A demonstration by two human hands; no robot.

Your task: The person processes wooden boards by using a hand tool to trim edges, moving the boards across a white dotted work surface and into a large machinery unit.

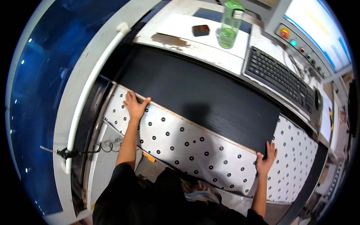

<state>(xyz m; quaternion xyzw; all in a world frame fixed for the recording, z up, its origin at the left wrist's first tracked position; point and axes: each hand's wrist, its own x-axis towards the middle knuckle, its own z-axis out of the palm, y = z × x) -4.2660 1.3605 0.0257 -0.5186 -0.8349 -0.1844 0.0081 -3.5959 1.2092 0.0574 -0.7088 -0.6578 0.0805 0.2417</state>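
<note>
A long black panel (195, 86) with a thin wood-coloured near edge lies flat across a white work surface (180, 150) dotted with black rings. My left hand (135, 106) presses against that near edge toward its left part, thumb and fingers spread. At the panel's near right corner is my right hand (265, 160), its thumb at the near edge and its fingers apart along the right end. Neither hand is wrapped round the panel. My head's shadow falls on the panel and the dotted surface.
Beyond the panel, a worn white ledge carries a green bottle (229, 26), a small dark box (200, 30) and a black keyboard (279, 77). A lit screen (318, 26) with buttons stands at the far right. Along the left runs a white rail (92, 82) with a coiled black cable (107, 146).
</note>
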